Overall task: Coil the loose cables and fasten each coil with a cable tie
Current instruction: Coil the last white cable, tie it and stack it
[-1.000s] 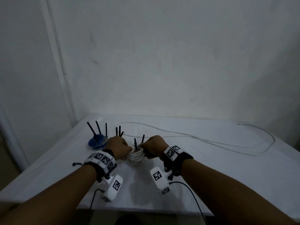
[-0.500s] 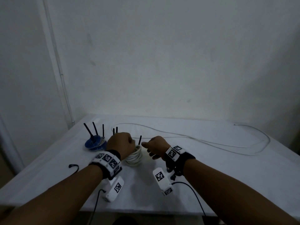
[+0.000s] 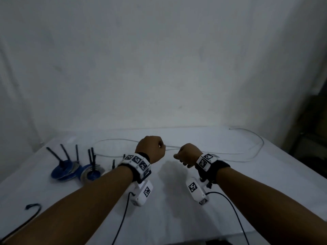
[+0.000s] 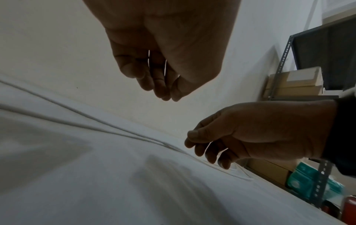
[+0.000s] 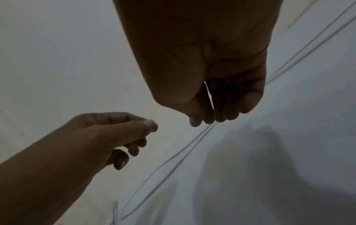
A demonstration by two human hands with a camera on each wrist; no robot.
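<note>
A loose white cable (image 3: 230, 154) lies in long loops across the back of the white table (image 3: 168, 218). My left hand (image 3: 150, 149) hovers over it in a loose fist with the thumb against the index finger, holding nothing (image 5: 134, 134). My right hand (image 3: 187, 154) hangs just right of it, fingers loosely curled and empty, their tips close above the cable (image 4: 123, 134) without gripping it. Two blue coils (image 3: 62, 174) (image 3: 92, 175) with black ties sticking up sit at the left. My left forearm hides the white coil; one black tie tail (image 3: 113, 164) shows beside the wrist.
A black strap or cable (image 3: 33, 207) lies near the table's front left edge. Black leads trail from the wrist cameras towards the front edge. A metal shelf with boxes (image 4: 294, 82) stands beyond the table's right side. The wall is close behind.
Both hands have let go of the white coil, risen and moved back and to the right, over the loose white cable. The white coil stays on the table, now behind my left forearm.
</note>
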